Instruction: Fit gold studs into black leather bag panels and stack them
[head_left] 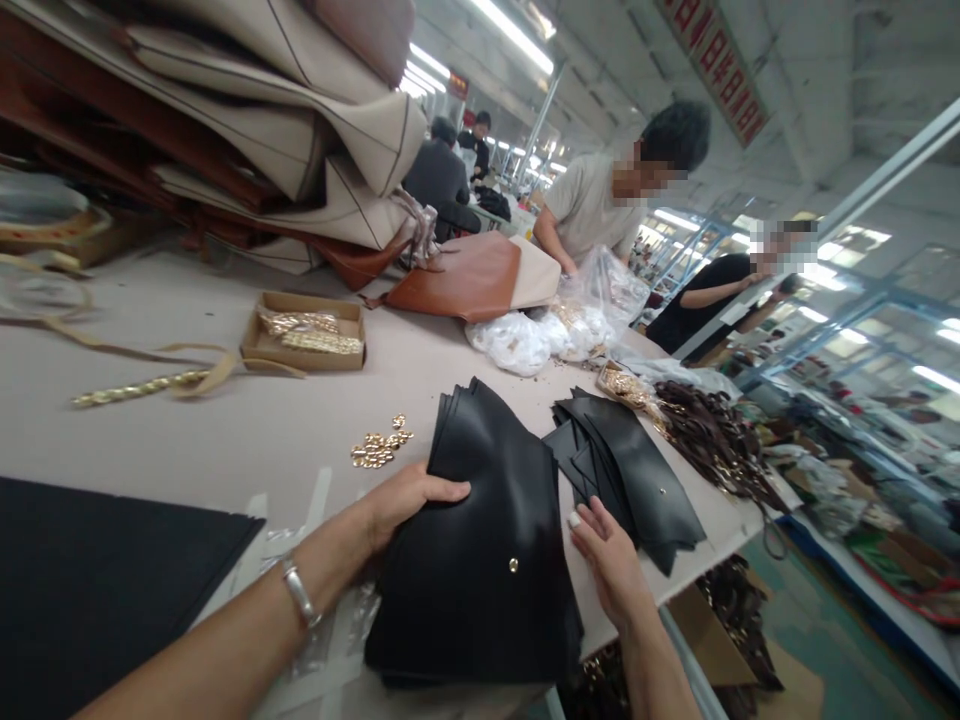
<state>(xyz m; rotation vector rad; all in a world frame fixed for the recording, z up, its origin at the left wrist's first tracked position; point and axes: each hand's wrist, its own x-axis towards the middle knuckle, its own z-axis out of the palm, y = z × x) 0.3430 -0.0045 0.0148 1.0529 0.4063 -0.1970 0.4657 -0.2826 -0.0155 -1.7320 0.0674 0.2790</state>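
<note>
Left forearm (pixel 240 610) slants, left hand (pixel 401 503) clasping black sheets (pixel 480 600), right hand (pixel 613 562) cupped.

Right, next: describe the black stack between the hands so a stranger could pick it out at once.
Find the pale table. At its near side, between the left hand and right hand, lies the black stack. Unlike the fanned black pieces farther right, it has the left thumb resting on it.

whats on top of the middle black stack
A golden piece and the left hand, by its thumb. Below its top sheet, the black stack is covered, except some edges.
</note>
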